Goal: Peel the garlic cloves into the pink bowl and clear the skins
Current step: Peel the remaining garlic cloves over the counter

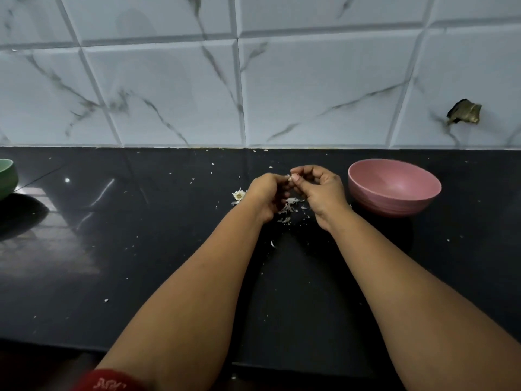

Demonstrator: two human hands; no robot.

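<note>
Pink plastic marks the target: the pink bowl (394, 187) sits on the black desk (141, 221) just to the right of the hands, and its visible inside looks bare, so by my reading no peeled clove lies there yet.

From the head view, the left hand (267, 196) and right hand (321, 190) meet above the desk, fingers curled in toward each other. Between the fingertips (295, 177) shows a small pale piece, seemingly a garlic clove (289, 177) being stripped; both hands appear to pinch it, though it is too small to be sure which holds the clove and which the peel.

Below the hands lies a scatter of white skins (290, 206), with a garlic root stub (239, 195) just left of the left hand and flecks spread widely. A green bowl (7, 176) stands at the far left edge.

Peeling looks under way; filling the bowl and clearing the skins remain.
</note>
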